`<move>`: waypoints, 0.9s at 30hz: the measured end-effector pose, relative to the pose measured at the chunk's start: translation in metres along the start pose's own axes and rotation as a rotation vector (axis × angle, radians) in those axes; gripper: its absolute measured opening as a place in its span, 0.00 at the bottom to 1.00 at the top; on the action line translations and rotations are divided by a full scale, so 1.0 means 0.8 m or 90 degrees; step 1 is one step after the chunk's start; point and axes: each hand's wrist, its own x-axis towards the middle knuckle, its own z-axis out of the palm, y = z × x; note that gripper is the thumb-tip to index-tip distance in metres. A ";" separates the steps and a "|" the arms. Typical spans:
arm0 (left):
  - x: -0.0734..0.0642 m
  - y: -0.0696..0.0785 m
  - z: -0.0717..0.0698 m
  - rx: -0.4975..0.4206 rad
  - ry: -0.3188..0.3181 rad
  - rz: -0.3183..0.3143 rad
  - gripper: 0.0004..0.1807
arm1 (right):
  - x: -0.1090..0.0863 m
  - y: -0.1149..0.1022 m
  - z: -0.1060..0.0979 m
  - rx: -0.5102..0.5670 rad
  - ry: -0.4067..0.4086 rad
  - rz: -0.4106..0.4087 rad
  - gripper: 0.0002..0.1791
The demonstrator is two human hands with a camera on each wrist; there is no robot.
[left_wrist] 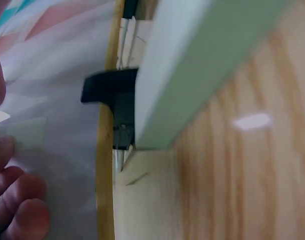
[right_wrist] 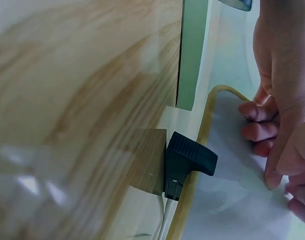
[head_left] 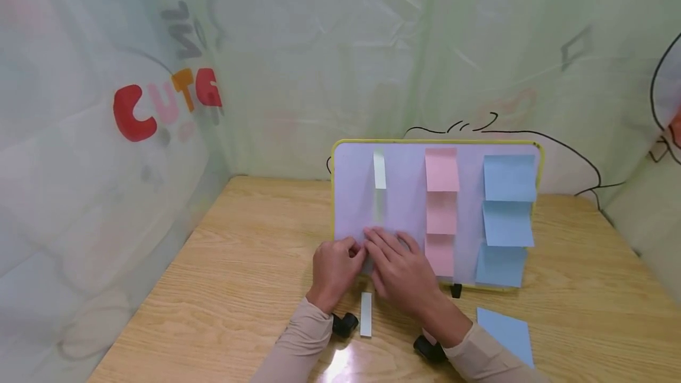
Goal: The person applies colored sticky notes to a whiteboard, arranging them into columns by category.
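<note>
A whiteboard [head_left: 396,211] with a yellow frame stands on the wooden table. Narrow pale green sticky notes [head_left: 379,170] run down its left part. At the column's lower end, my left hand [head_left: 336,266], fingers curled, pinches at the edge of another pale green sticky note [left_wrist: 30,132]. My right hand [head_left: 401,268] lies beside it, fingers fairly straight and fingertips against the board, meeting the left fingertips. Both hands hide much of that note in the head view. On the table between the forearms lies a narrow pale strip [head_left: 366,314].
Pink sticky notes [head_left: 441,170] and blue sticky notes [head_left: 509,178] hang in columns on the board. Black stand feet [head_left: 346,325] jut toward me. A blue sheet [head_left: 505,334] lies by my right sleeve. Printed plastic sheeting [head_left: 319,64] surrounds the table.
</note>
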 end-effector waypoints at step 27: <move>-0.005 -0.015 0.002 -0.029 0.001 0.036 0.14 | 0.001 -0.011 -0.005 -0.045 -0.042 0.019 0.28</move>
